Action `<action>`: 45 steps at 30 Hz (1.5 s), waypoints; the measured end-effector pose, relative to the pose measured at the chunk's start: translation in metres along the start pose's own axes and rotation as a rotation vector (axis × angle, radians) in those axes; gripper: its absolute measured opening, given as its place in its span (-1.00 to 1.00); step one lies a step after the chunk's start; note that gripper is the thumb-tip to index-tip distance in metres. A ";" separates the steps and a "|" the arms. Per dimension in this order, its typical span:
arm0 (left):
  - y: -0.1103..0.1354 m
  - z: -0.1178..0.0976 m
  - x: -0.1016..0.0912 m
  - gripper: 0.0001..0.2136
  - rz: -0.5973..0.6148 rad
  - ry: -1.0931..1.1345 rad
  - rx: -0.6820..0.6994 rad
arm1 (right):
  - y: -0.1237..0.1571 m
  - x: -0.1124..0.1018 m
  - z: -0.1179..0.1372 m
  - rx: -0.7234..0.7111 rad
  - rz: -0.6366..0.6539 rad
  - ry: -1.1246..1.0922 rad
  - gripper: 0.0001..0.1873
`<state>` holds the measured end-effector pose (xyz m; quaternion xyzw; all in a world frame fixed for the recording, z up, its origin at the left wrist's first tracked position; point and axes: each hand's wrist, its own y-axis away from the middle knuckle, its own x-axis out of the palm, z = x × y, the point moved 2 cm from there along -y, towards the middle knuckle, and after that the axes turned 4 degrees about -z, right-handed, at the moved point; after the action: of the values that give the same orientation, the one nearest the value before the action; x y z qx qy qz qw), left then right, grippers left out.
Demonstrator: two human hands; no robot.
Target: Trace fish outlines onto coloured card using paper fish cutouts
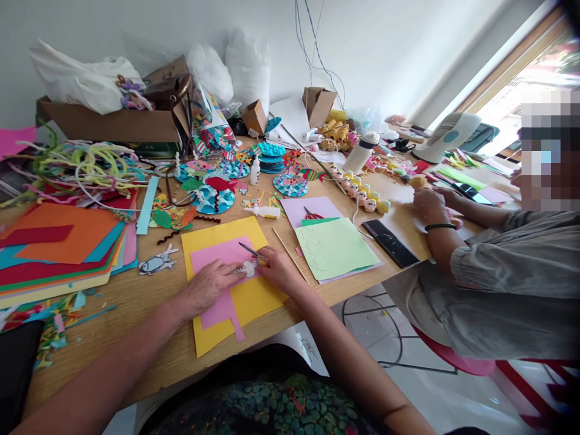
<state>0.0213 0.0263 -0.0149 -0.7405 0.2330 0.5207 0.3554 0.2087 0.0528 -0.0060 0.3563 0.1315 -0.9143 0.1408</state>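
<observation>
My left hand (212, 283) lies flat on a pink paper sheet (215, 311), its fingers stretched out and pressing on a small white paper cutout (247, 269). The pink sheet rests on a larger yellow sheet (267, 296). A dark pen (252, 250) is gripped in my right hand (277, 266), beside the cutout. That hand's lower fingers rest close to the cutout's right edge; where the pen tip points is hard to make out. Left of the yellow sheet lies a fish cutout (157, 261). A thin wooden stick (290, 255) lies just right of my right hand.
Coloured paper is stacked (67, 241) at the left, below tangled pipe cleaners (97, 163). Scissors (312, 214) and a green sheet (338, 248) lie to the right, near a phone (390, 243). Another person's hand (428, 205) works farther right. Glue bottles (255, 171) stand behind.
</observation>
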 end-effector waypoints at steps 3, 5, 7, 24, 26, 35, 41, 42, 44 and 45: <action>0.000 0.001 0.000 -0.66 0.004 0.001 0.003 | 0.001 0.000 -0.002 0.013 -0.006 0.020 -0.81; 0.000 0.001 0.000 -0.66 0.003 0.003 0.005 | 0.001 0.001 -0.003 0.019 -0.003 0.036 -0.82; 0.000 0.001 0.000 -0.65 0.005 0.004 0.005 | 0.001 0.001 -0.004 0.023 0.005 0.035 -0.80; -0.006 0.005 -0.003 -0.66 0.054 0.206 -0.086 | 0.002 -0.014 0.000 0.106 -0.097 -0.180 -0.80; -0.009 0.006 -0.004 -0.69 0.059 0.249 -0.124 | 0.004 -0.024 0.004 0.141 -0.166 -0.268 -0.72; -0.023 0.011 -0.006 -0.73 0.052 0.333 -0.054 | 0.018 -0.062 0.035 0.112 -0.272 -0.807 -0.67; -0.023 0.016 -0.001 -0.78 0.038 0.336 -0.058 | 0.025 -0.070 0.019 0.155 -0.087 -0.929 -0.72; -0.022 0.017 0.000 -0.78 0.035 0.338 -0.059 | 0.026 -0.068 0.014 0.152 -0.061 -0.934 -0.72; -0.022 0.018 0.002 -0.79 0.030 0.344 -0.059 | 0.029 -0.064 0.005 0.151 -0.014 -0.915 -0.71; -0.022 0.018 0.003 -0.80 0.030 0.347 -0.059 | 0.030 -0.061 0.002 0.151 0.009 -0.896 -0.71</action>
<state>0.0267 0.0541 -0.0149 -0.8259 0.2863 0.3969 0.2802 0.2608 0.0342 0.0329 -0.0646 -0.0111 -0.9847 0.1615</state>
